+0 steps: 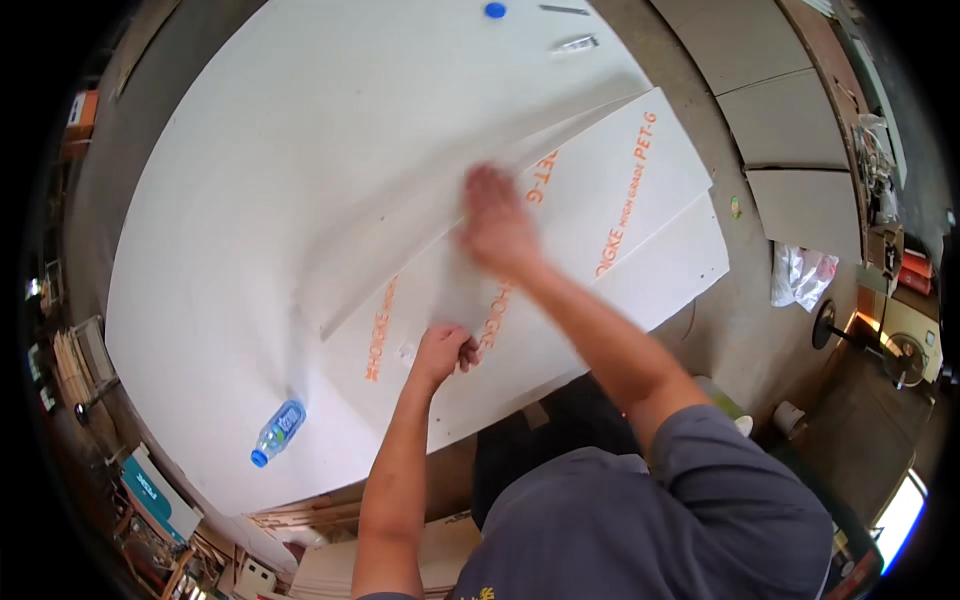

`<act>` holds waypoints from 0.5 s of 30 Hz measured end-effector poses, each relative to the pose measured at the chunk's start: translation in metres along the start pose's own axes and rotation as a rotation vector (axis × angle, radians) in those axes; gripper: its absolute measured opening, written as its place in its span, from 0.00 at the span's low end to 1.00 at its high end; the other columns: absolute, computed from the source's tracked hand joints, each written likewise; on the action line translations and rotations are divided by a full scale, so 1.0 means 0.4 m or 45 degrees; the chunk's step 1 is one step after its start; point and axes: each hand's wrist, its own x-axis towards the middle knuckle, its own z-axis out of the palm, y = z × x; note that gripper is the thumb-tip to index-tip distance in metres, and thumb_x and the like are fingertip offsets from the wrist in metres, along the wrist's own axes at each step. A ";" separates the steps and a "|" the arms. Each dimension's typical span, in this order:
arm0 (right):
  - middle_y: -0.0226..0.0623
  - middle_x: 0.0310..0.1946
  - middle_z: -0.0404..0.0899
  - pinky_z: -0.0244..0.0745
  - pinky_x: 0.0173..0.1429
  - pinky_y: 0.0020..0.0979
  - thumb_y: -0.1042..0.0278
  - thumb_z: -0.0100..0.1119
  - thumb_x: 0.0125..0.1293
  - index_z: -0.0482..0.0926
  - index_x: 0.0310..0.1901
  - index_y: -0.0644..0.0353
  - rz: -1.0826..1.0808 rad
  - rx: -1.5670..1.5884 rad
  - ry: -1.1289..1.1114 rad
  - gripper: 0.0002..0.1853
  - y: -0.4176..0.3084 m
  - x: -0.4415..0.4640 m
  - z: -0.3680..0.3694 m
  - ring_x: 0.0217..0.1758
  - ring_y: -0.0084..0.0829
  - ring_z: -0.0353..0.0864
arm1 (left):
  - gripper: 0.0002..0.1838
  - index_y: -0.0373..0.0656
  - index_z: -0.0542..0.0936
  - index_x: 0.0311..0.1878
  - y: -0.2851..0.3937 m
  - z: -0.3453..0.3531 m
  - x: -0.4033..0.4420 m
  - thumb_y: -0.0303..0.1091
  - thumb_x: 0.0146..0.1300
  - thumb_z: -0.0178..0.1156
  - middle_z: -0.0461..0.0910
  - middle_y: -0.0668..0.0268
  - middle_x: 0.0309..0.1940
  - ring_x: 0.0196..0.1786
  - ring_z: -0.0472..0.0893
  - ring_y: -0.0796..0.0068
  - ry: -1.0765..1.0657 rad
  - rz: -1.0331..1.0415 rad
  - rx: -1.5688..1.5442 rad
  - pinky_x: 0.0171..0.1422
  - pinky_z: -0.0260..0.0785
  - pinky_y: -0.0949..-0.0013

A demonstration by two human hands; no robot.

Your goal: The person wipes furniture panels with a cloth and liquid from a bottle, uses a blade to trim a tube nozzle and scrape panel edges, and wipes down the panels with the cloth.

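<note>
A white panel [570, 235] printed with orange "PET-G" lettering lies slantwise on the large white table [250, 180]. My right hand [497, 222] is over its far long edge, fingers stretched out and smeared by motion; contact with the panel is hard to judge. Closer to my body, my left hand [445, 352] is closed above the same panel, with curled fingers hiding whatever they may hold. A small clear, film-like bit [408, 352] shows right beside that hand.
A water bottle with a blue cap [280, 432] lies at the table's near left. Toward the far edge are a blue cap [495, 10], a small clear tube-like item [575, 44] and a thin grey strip [564, 10]. Large boards [770, 120] stand beyond the right side.
</note>
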 end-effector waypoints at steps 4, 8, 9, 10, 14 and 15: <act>0.52 0.78 0.53 0.35 0.86 0.43 0.40 0.50 0.71 0.51 0.76 0.72 -0.309 0.238 -0.101 0.46 -0.062 -0.032 0.019 0.84 0.46 0.46 | 0.16 0.32 0.80 0.24 -0.023 -0.004 0.021 0.32 0.64 0.52 0.79 0.57 0.15 0.13 0.75 0.71 0.163 -0.251 0.054 0.16 0.60 0.72; 0.53 0.80 0.48 0.35 0.85 0.43 0.41 0.49 0.72 0.49 0.77 0.72 0.230 -0.251 0.088 0.46 0.451 0.063 -0.164 0.84 0.48 0.42 | 0.16 0.32 0.80 0.23 -0.046 0.007 0.025 0.32 0.63 0.53 0.79 0.56 0.14 0.13 0.76 0.71 0.202 -0.252 0.016 0.14 0.60 0.74; 0.54 0.80 0.47 0.34 0.85 0.44 0.40 0.48 0.72 0.49 0.76 0.73 0.369 -0.275 0.199 0.46 0.575 0.094 -0.207 0.84 0.49 0.41 | 0.16 0.32 0.80 0.22 -0.043 0.009 0.030 0.32 0.62 0.52 0.79 0.55 0.14 0.13 0.76 0.71 0.256 -0.251 0.029 0.14 0.61 0.74; 0.54 0.80 0.47 0.33 0.85 0.45 0.40 0.48 0.72 0.49 0.76 0.73 0.508 -0.294 0.306 0.47 0.625 0.119 -0.258 0.84 0.49 0.40 | 0.16 0.32 0.80 0.22 -0.039 0.010 0.038 0.32 0.62 0.52 0.79 0.55 0.14 0.13 0.76 0.71 0.254 -0.246 0.041 0.14 0.61 0.74; 0.51 0.81 0.45 0.31 0.86 0.45 0.33 0.46 0.71 0.48 0.77 0.73 0.274 -0.037 -0.174 0.51 0.257 0.024 -0.146 0.85 0.47 0.37 | 0.16 0.32 0.80 0.22 -0.044 0.015 0.031 0.31 0.62 0.52 0.78 0.55 0.14 0.12 0.76 0.71 0.309 -0.303 0.046 0.14 0.62 0.73; 0.51 0.81 0.45 0.31 0.86 0.43 0.31 0.47 0.70 0.47 0.77 0.72 0.063 0.137 -0.222 0.52 0.174 -0.020 -0.140 0.86 0.44 0.37 | 0.16 0.32 0.80 0.22 -0.036 0.010 0.030 0.31 0.61 0.51 0.78 0.55 0.13 0.12 0.75 0.71 0.309 -0.335 0.056 0.14 0.62 0.73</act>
